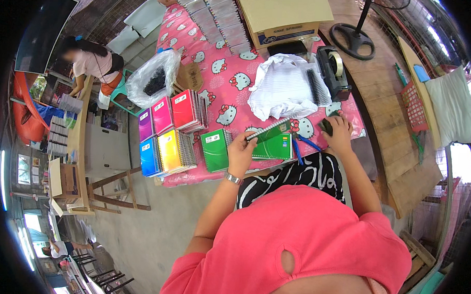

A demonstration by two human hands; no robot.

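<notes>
Near the table edge, my left hand (240,153) pinches the end of a spiral-bound green notebook (273,132), whose coil slants up to the right. Another green notebook (274,147) lies flat beneath it. My right hand (340,132) is at the table's right edge, fingers curled over a small dark green thing that I cannot make out. Between my hands lie blue-handled pliers (304,148). Just left of my left hand is a stack of green notebooks (214,150).
Yellow (169,149), blue (149,157), red (184,109), pink (162,115) and purple (145,124) notebooks stand in stacks at left. Beyond are a plastic bag of black coils (155,82), white paper with coils (284,86), a tape dispenser (335,73) and a cardboard box (281,19). Another person (95,67) works far left.
</notes>
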